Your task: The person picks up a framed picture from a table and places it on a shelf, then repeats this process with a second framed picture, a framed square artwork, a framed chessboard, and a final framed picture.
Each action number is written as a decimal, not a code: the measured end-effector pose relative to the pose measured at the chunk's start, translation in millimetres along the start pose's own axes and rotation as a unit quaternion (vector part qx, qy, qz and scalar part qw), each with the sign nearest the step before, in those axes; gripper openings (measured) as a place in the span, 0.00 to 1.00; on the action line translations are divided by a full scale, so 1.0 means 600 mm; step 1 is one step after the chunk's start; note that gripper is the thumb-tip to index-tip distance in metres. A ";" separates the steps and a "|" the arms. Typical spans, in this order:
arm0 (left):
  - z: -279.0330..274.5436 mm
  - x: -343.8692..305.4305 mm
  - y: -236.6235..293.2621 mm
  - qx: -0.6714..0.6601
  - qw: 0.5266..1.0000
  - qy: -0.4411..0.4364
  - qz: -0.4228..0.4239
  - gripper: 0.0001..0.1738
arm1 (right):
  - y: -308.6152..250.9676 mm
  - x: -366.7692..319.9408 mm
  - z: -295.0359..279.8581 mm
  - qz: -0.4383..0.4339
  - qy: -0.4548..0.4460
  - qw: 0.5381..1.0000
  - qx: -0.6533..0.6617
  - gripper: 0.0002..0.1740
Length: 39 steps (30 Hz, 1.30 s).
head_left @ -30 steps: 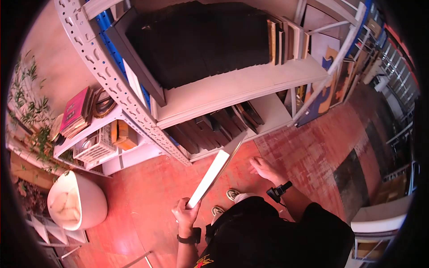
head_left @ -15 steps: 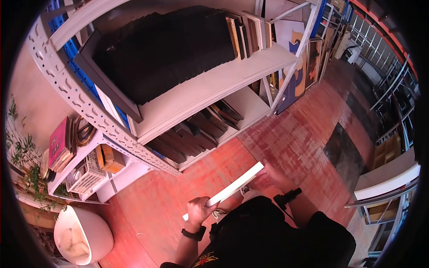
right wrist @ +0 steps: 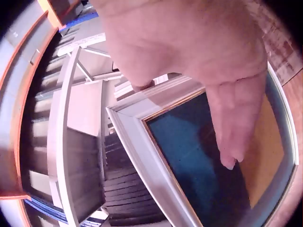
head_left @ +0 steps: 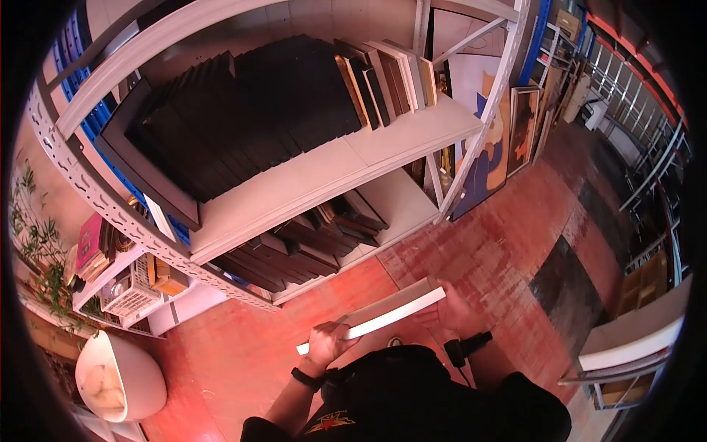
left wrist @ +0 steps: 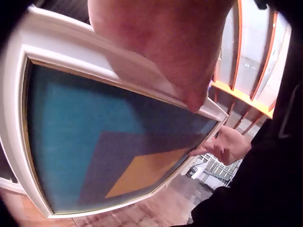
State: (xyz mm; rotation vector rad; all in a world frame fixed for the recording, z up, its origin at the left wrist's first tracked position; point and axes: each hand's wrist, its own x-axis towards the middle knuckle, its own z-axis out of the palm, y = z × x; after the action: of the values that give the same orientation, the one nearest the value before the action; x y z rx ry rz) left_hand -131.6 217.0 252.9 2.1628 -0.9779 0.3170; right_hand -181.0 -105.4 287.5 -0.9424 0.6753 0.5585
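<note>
A framed picture with a white moulded border and a teal, grey and orange design is held in front of the body, its white edge upward in the head view. My left hand grips this frame near its left end. My right hand is at the other end, thumb beside the border. In the right wrist view, straight fingers of that hand extend over the picture's face, casting a shadow on it.
Ahead stands a metal rack whose upper shelf bears a long row of dark panels and several frames. More dark frames lean on the bottom shelf. A white tub-shaped chair stands at left, a white-topped stand at right.
The picture has swung from pointing at the rack to lying across the body. The right hand, earlier apart from it, has come to its right end. The left hand keeps its grip.
</note>
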 end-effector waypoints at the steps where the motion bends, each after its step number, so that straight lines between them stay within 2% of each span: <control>1: 0.020 0.013 0.009 0.002 1.000 0.004 -0.005 0.14 | -0.009 -0.001 -0.027 -0.005 -0.003 1.000 0.022 0.37; 2: 0.040 0.026 0.017 0.005 1.000 -0.019 -0.004 0.14 | -0.012 0.005 -0.065 -0.002 -0.005 1.000 0.015 0.37; 4: 0.077 0.053 0.031 0.010 0.999 -0.036 -0.008 0.15 | -0.018 0.018 -0.135 -0.067 -0.081 0.986 0.126 0.32; 5: 0.093 0.065 0.038 0.005 0.998 -0.059 0.010 0.15 | -0.021 0.019 -0.159 -0.063 -0.084 0.987 0.121 0.32; 7: 0.122 0.083 0.048 0.001 0.997 -0.080 0.021 0.15 | -0.029 0.007 -0.185 -0.111 -0.064 0.974 0.186 0.27; 8: 0.133 0.092 0.051 0.013 0.996 -0.091 0.021 0.15 | -0.033 0.016 -0.210 -0.115 -0.172 0.958 0.200 0.26; 9: 0.141 0.100 0.052 0.025 0.994 -0.103 0.022 0.15 | -0.037 0.026 -0.232 -0.109 -0.174 0.958 0.197 0.26; 13: 0.154 0.136 0.047 0.015 0.995 -0.100 0.004 0.15 | -0.063 0.033 -0.237 -0.124 -0.188 0.951 0.213 0.25; 15: 0.164 0.147 0.044 0.026 0.992 -0.118 -0.042 0.17 | -0.080 0.033 -0.220 -0.119 -0.181 0.953 0.210 0.24; 17: 0.167 0.155 0.042 0.003 0.987 -0.135 -0.090 0.17 | -0.097 0.027 -0.188 -0.156 -0.066 0.970 0.177 0.22; 21: 0.179 0.152 0.015 -0.001 0.980 -0.105 -0.168 0.16 | -0.099 0.108 -0.244 -0.112 -0.069 0.983 0.129 0.19; 23: 0.174 0.156 -0.003 -0.033 0.972 -0.088 -0.217 0.14 | -0.132 0.126 -0.234 -0.147 -0.053 0.987 0.047 0.20; 24: 0.172 0.158 -0.012 -0.033 0.965 -0.093 -0.244 0.13 | -0.145 0.133 -0.234 -0.125 -0.044 0.990 0.057 0.16; 25: 0.171 0.159 -0.023 -0.040 0.963 -0.088 -0.251 0.13 | -0.161 0.135 -0.225 -0.119 -0.040 0.991 0.048 0.16; 27: 0.168 0.158 -0.046 -0.036 0.957 -0.073 -0.279 0.12 | -0.190 0.136 -0.207 -0.265 0.000 0.952 -0.151 0.15; 28: 0.161 0.161 -0.053 -0.033 0.958 -0.057 -0.280 0.13 | -0.201 0.162 -0.233 -0.267 0.017 0.940 -0.213 0.15; 29: 0.157 0.162 -0.062 -0.040 0.955 -0.053 -0.290 0.13 | -0.217 0.176 -0.229 -0.259 0.017 0.940 -0.222 0.15; 31: 0.152 0.159 -0.078 -0.024 0.943 -0.033 -0.330 0.13 | -0.257 0.209 -0.224 -0.192 0.130 0.961 -0.149 0.14; 32: 0.149 0.156 -0.084 -0.030 0.938 -0.028 -0.343 0.13 | -0.268 0.253 -0.268 -0.129 0.171 0.961 -0.172 0.14; 33: 0.145 0.153 -0.090 -0.021 0.934 -0.005 -0.357 0.13 | -0.277 0.280 -0.286 -0.120 0.169 0.961 -0.184 0.14; 35: 0.144 0.141 -0.088 -0.012 0.924 0.023 -0.382 0.13 | -0.306 0.334 -0.308 -0.177 0.184 0.942 -0.219 0.15; 36: 0.146 0.137 -0.086 -0.016 0.913 0.058 -0.404 0.13 | -0.325 0.376 -0.338 -0.183 0.130 0.943 -0.245 0.16; 37: 0.147 0.136 -0.080 -0.019 0.900 0.094 -0.426 0.13 | -0.341 0.402 -0.339 -0.176 0.121 0.943 -0.257 0.16; 39: 0.148 0.138 -0.062 -0.019 0.876 0.110 -0.470 0.13 | -0.376 0.464 -0.330 -0.162 0.213 0.901 -0.341 0.17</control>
State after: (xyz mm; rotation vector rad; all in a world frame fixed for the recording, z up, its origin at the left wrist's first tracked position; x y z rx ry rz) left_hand -54.4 125.4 211.4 2.2261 0.2487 0.0547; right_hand 106.0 -346.1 122.8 -1.8370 0.6981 0.2810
